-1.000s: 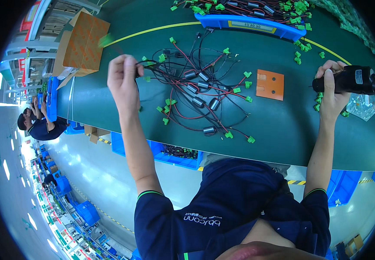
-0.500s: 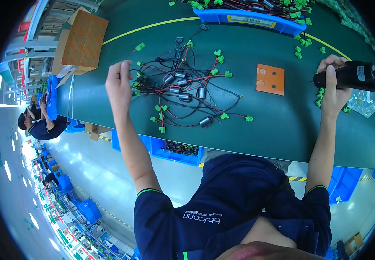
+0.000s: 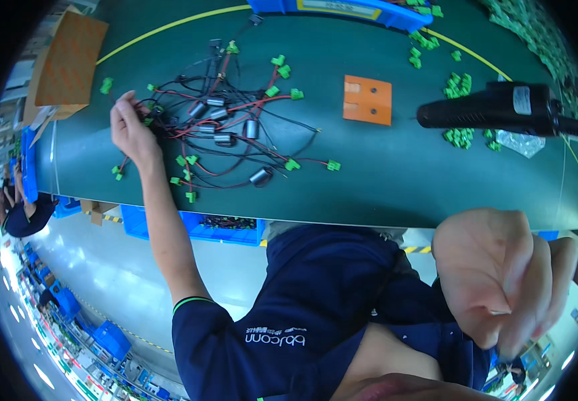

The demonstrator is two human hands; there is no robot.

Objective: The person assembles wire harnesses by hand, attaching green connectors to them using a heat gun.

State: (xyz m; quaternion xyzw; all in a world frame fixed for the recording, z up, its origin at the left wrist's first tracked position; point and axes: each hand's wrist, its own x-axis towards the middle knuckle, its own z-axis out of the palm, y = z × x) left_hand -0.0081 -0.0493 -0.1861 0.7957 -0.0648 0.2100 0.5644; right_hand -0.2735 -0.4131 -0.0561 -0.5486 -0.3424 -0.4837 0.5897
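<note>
At the left end of a tangle of red and black wire harnesses (image 3: 235, 103), my left hand (image 3: 134, 130) is closed on some of the wires. Green plug connectors (image 3: 296, 94) and silver cylinders (image 3: 261, 176) are attached to the wires. My right hand (image 3: 496, 267) is raised large and close to the camera at lower right. Its fingers are curled in, and anything between the fingertips is hidden. Beyond it a black power tool (image 3: 483, 110), like an electric screwdriver, points left, free of my hand. An orange plate (image 3: 368, 100) with two dark holes lies between tool and wires.
Loose green connectors (image 3: 458, 85) lie under and around the tool, beside a clear plastic bag (image 3: 517, 143). A blue bin (image 3: 342, 12) stands at the far edge, a cardboard box (image 3: 72, 60) at far left. Below the near edge is a blue bin of wires (image 3: 225, 230). Another person (image 3: 25, 210) is at far left.
My right hand has let go of the black tool and come up close to the camera. My left hand has moved onto the wire ends. The whole view has shifted.
</note>
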